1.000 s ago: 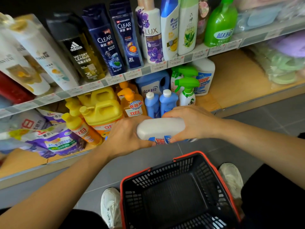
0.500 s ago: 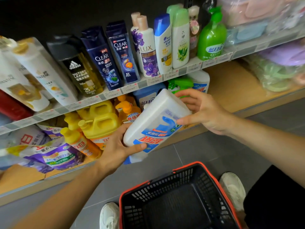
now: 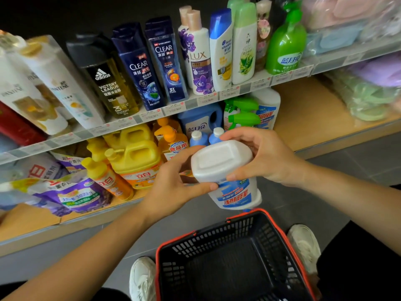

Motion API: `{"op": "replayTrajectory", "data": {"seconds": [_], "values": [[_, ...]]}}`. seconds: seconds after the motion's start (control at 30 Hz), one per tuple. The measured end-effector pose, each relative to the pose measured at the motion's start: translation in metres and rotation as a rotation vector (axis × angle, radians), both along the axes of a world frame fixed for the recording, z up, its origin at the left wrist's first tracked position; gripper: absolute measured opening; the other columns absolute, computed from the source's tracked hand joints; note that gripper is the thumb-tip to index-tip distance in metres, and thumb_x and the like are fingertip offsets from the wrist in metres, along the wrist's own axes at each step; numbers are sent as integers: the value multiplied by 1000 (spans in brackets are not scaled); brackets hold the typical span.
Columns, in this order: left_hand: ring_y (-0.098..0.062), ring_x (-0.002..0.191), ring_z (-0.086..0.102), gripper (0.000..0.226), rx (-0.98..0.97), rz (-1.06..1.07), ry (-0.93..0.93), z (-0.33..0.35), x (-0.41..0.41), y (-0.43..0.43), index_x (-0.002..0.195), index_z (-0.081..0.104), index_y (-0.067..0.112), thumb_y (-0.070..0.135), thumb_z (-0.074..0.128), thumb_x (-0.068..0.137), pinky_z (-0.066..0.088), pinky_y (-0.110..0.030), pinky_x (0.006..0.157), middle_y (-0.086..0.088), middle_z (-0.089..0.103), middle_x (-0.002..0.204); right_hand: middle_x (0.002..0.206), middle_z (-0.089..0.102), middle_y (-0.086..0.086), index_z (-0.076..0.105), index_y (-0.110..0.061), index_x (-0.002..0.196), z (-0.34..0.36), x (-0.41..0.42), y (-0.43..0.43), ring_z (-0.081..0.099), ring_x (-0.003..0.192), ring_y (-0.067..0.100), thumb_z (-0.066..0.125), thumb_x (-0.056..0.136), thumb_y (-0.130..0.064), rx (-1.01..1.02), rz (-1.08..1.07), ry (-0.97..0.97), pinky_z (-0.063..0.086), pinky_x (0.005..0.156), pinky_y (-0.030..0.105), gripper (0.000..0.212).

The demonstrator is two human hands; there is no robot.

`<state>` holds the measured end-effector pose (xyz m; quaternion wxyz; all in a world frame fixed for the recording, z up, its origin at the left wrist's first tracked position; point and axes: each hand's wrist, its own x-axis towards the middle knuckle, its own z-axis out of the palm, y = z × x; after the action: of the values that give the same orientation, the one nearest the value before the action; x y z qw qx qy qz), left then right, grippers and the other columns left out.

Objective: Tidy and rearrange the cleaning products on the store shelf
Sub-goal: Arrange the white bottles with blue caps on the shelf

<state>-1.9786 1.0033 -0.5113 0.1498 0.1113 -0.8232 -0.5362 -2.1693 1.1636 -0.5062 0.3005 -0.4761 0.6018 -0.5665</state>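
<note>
White bottle (image 3: 221, 164): being held upside down over the basket (image 3: 217, 242).
Left hand (image 3: 173, 187): grip is clasping the bottle's base.
Right hand (image 3: 267, 157): grip is clasping the same base.

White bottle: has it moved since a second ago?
Yes. The white bottle has turned from lying sideways to base up, its neck end now pointing down toward the basket.

Wooden lower shelf (image 3: 303, 114) with yellow jugs (image 3: 134, 155), blue bottles (image 3: 196, 139), green sprayers (image 3: 243, 119), purple pouches (image 3: 71, 196)
</note>
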Motion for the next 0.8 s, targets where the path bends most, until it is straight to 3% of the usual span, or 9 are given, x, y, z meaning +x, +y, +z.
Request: {"op": "replayTrajectory", "data": {"seconds": [0.2,0.33,0.4,0.5,0.67,0.8], "values": [[-20,121,64,65,-72,6,38,9,6,-1,134,58,14,25,86,77,60,-45,91,4,68,126,127,67,-4,60,-26,133,-14,7,-2,65,116,15,95,50,-29,-1,-27,-87,56,93,37,90],[-18,122,63,64,-72,12,67,13,8,-2,134,58,17,24,87,77,61,-40,88,6,68,126,115,73,-1,69,-35,117,-19,14,-2,69,108,16,88,65,-18,-32,48,-209,57,81,27,58],[-16,123,62,69,-72,-2,46,16,8,-2,139,54,17,25,84,78,62,-39,86,8,65,129,113,73,-2,70,-37,112,-16,14,-3,69,107,16,88,64,-22,-44,39,-205,57,80,25,53],[-15,131,55,74,-209,-57,7,22,6,-5,150,45,19,26,81,85,57,-43,95,6,56,142,110,74,0,71,-34,111,-14,11,-5,70,104,16,88,65,-23,-56,30,-196,57,80,27,50],[-18,150,29,58,-337,-160,-54,31,4,-9,148,48,21,40,53,94,34,-53,117,0,32,162,107,74,1,70,-28,113,-8,9,-6,71,101,16,89,67,-26,-53,10,-79,58,79,30,51],[-19,147,34,47,-365,-220,-9,38,-1,-3,140,58,20,35,47,97,30,-53,118,5,38,159,102,74,4,70,-16,114,-9,10,-10,73,95,18,92,66,-26,1,34,12,60,77,35,54]]}}
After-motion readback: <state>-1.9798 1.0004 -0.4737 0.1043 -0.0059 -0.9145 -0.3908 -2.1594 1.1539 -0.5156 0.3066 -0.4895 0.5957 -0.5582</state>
